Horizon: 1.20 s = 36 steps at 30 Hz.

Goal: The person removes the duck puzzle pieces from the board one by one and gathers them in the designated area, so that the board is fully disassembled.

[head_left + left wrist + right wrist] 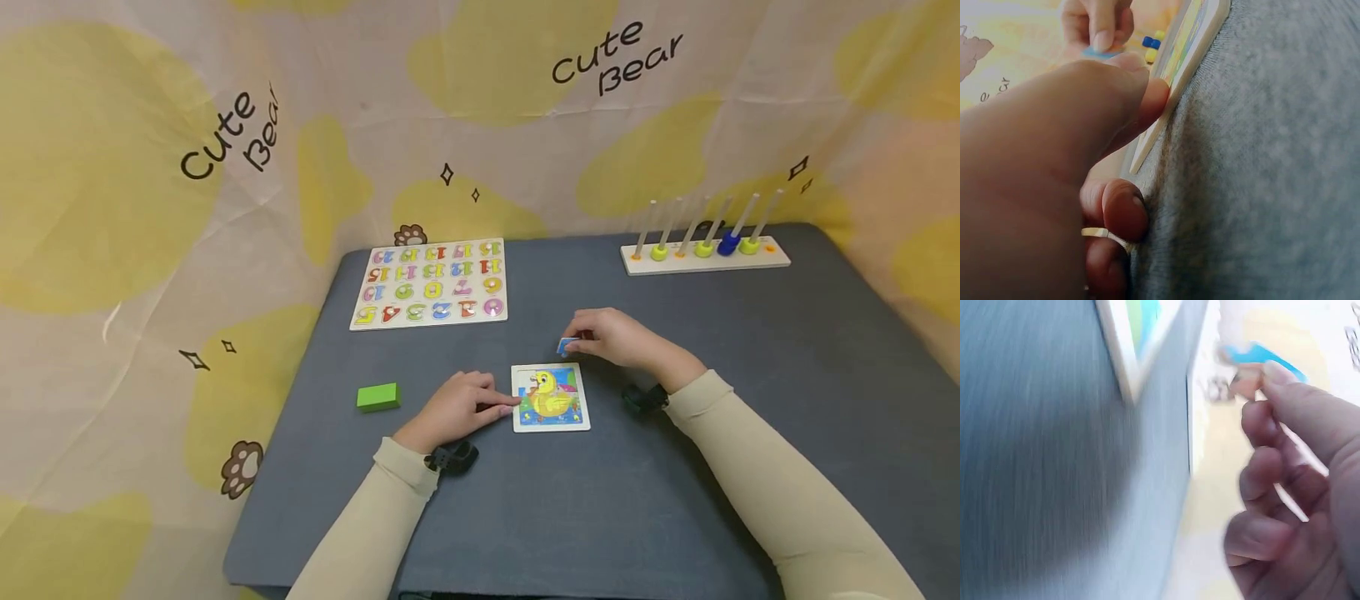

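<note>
A square duck puzzle (551, 404) with a pale wooden rim lies flat on the table. At its upper left corner a pale bare patch shows beside the yellow duck's head. My left hand (459, 403) touches the puzzle's left edge with an extended index finger, the thumb close below. The left wrist view shows those fingertips against the wooden rim (1192, 78). Just beyond the puzzle's upper right corner, my right hand (621, 337) pinches a small blue puzzle piece (565, 347) between thumb and finger. In the right wrist view this piece (1275, 360) is held off the table, somewhat blurred.
A green block (378, 397) lies left of my left hand. Farther back is a number puzzle board (429, 284) with colourful numerals. A white peg board (705, 262) with upright rods and a few coloured beads stands at the back right. Patterned cloth (480, 108) hangs behind the table.
</note>
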Available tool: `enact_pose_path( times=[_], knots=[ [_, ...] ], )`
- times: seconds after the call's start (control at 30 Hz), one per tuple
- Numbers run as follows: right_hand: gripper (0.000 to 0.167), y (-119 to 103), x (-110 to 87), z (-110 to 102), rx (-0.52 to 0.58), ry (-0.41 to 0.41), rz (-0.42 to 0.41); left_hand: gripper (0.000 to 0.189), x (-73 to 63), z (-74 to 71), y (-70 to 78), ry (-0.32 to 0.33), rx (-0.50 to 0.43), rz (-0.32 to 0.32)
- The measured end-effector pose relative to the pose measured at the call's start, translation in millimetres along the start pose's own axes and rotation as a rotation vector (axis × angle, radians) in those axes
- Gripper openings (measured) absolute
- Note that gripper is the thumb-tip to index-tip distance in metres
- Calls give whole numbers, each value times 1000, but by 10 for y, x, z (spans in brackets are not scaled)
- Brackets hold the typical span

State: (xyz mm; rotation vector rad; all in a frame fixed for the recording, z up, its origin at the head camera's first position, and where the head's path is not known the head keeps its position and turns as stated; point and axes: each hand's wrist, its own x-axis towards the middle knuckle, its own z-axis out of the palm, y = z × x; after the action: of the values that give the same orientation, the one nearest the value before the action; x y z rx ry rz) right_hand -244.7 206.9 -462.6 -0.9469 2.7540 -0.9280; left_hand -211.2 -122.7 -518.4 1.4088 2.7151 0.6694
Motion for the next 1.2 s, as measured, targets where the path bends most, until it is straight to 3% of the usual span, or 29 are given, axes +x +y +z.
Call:
enact_pose_path(
  times=[0.1,0.23,0.37,0.63,0.8,0.87,0.97,1.07,1.2],
  knots=[
    [5,139,-169,-148,-8,-8,104,28,22,13,-5,12,9,-16],
    [7,300,-359,-231,67,-29,251,33,39,20,-16,12,-16,-54],
    [9,400,-466,-216,83,8,312,42,66,31,4,-18,-86,-96],
    [5,377,-491,-123,-128,86,273,59,105,117,83,-4,-79,-163],
    [7,62,-370,50,-157,139,198,59,77,129,87,1,-73,-178],
    [6,-112,-274,148,-123,102,144,58,72,120,86,4,-70,-187],
    [18,-320,-150,296,-82,-7,92,53,75,98,99,7,-77,-195],
    [30,-418,-91,418,-132,-112,90,49,80,84,120,-2,-83,-203],
    [37,-450,-89,502,-202,-167,102,47,72,77,131,-19,-80,-208]
  ],
)
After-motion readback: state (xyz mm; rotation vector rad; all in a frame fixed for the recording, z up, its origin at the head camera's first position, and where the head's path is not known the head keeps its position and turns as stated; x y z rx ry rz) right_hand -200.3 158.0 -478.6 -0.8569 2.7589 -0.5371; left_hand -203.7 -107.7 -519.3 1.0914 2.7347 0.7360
